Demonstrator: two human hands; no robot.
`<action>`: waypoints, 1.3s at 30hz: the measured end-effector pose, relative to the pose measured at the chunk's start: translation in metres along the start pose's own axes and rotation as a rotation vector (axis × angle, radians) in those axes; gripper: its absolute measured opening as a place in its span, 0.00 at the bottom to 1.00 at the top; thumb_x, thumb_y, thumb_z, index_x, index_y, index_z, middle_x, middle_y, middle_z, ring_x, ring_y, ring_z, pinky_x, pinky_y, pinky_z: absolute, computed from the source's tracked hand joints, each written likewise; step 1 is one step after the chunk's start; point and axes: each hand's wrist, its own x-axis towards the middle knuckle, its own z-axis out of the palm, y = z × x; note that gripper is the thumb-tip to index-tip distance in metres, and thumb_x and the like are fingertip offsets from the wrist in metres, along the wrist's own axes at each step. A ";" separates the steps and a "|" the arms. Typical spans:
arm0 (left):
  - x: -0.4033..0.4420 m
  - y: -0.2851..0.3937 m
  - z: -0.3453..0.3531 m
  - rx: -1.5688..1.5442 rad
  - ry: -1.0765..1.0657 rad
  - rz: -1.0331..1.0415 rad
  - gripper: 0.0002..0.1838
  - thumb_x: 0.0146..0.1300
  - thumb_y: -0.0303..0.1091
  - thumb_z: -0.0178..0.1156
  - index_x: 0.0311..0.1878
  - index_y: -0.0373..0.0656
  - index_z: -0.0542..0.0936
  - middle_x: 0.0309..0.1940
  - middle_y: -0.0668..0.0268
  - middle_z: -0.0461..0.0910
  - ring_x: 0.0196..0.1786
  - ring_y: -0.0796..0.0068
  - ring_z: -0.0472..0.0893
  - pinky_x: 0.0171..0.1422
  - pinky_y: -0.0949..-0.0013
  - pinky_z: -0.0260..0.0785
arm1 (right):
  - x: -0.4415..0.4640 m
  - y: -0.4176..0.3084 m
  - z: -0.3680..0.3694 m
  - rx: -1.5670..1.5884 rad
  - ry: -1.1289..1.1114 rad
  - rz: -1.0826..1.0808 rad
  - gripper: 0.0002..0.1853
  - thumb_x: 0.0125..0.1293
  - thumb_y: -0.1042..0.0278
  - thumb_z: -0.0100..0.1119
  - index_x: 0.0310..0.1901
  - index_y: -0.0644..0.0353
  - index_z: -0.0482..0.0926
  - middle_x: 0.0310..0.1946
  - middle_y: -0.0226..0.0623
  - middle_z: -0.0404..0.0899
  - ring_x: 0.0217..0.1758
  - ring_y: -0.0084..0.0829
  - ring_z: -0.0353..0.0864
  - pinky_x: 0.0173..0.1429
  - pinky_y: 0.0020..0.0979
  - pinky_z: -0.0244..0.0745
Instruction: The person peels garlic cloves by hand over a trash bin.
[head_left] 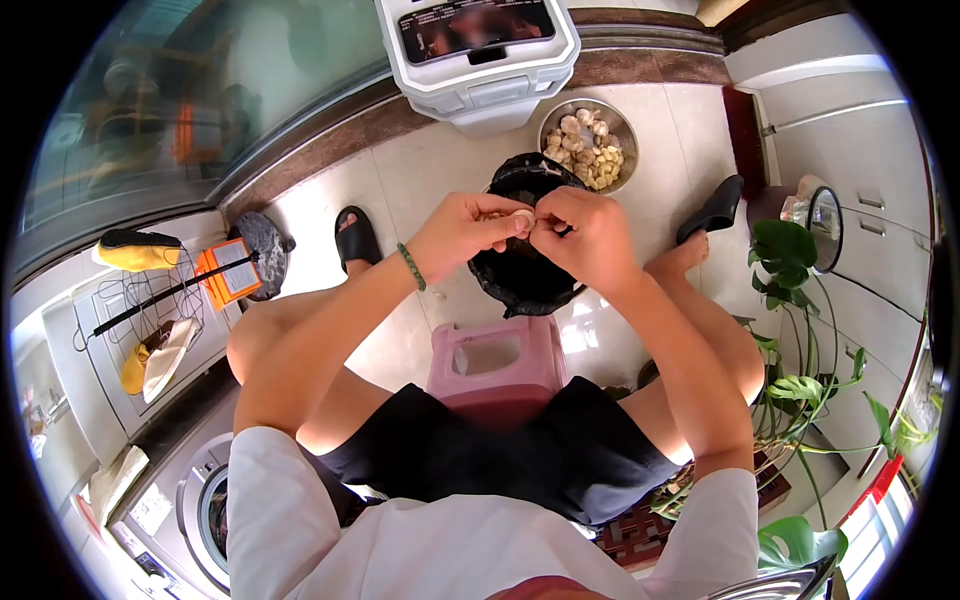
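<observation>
My left hand, with a green beaded band at the wrist, pinches a small pale garlic clove between thumb and fingers. My right hand is closed right beside it, its fingertips at the clove; whether it grips a bit of skin is too small to tell. Both hands are over a bin lined with a black bag. Just beyond the bin, a steel bowl on the floor contains whole garlic bulbs and peeled cloves.
A pink stool is between my legs. Ahead stands a grey-white box with a dark panel on top. Leafy plants and white cabinets line the right. On the left are a wire rack with shoes and a washing machine.
</observation>
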 end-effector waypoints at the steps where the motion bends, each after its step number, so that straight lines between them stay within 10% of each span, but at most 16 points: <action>1: 0.000 0.002 0.000 -0.001 0.000 -0.003 0.15 0.65 0.37 0.66 0.49 0.38 0.84 0.35 0.72 0.83 0.31 0.85 0.74 0.36 0.80 0.67 | 0.001 0.001 0.000 -0.010 -0.003 -0.016 0.07 0.48 0.72 0.65 0.21 0.59 0.74 0.20 0.37 0.75 0.22 0.41 0.76 0.25 0.38 0.70; 12: -0.001 0.004 -0.009 0.372 -0.212 -0.036 0.15 0.66 0.36 0.64 0.51 0.38 0.83 0.34 0.74 0.83 0.32 0.86 0.74 0.37 0.79 0.68 | 0.000 0.002 -0.011 -0.117 -0.055 -0.088 0.04 0.46 0.74 0.62 0.22 0.59 0.76 0.22 0.36 0.76 0.24 0.41 0.78 0.28 0.39 0.71; 24: -0.006 0.002 -0.012 0.005 -0.163 0.005 0.16 0.72 0.36 0.56 0.59 0.42 0.78 0.36 0.77 0.76 0.32 0.86 0.71 0.37 0.80 0.65 | -0.010 0.020 -0.004 -0.274 -0.232 0.109 0.06 0.53 0.65 0.60 0.27 0.58 0.78 0.26 0.37 0.79 0.29 0.44 0.81 0.33 0.42 0.75; 39: -0.003 -0.007 -0.016 0.021 -0.019 0.051 0.14 0.69 0.34 0.59 0.56 0.41 0.77 0.41 0.72 0.80 0.35 0.86 0.74 0.40 0.80 0.68 | -0.001 0.008 0.004 0.378 -0.189 0.151 0.04 0.57 0.77 0.62 0.35 0.65 0.81 0.26 0.38 0.78 0.26 0.30 0.80 0.33 0.28 0.74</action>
